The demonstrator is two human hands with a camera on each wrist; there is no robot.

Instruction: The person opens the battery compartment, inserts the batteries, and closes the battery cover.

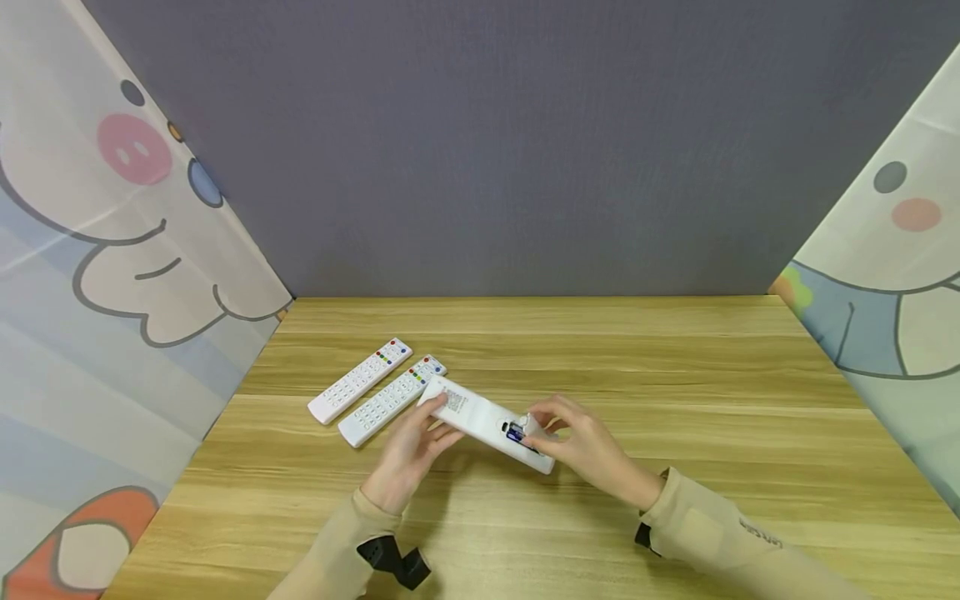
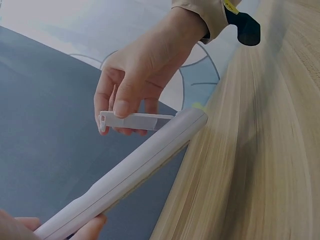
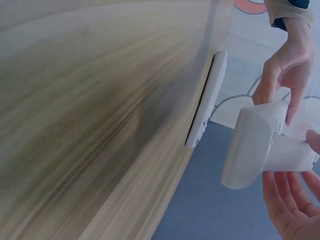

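Note:
My left hand point(image 1: 408, 460) grips the far-left end of a white remote control point(image 1: 480, 414), which is held face down above the table with a printed code on its back. Blue batteries point(image 1: 514, 432) show in its uncovered compartment near the right end. Between thumb and fingers my right hand point(image 1: 583, 442) pinches a white battery cover point(image 2: 137, 121). In the left wrist view the cover stands at an angle to the remote, its inner end right at the remote's back. The right wrist view shows the cover point(image 3: 290, 154) jutting from the back, over the right fingers.
Two white remote controls, one farther left point(image 1: 360, 382) and one nearer point(image 1: 392, 402), lie buttons up on the wooden table point(image 1: 675, 358), left of the held one. A grey panel point(image 1: 525, 150) stands behind, with cartoon-printed cloths at both sides.

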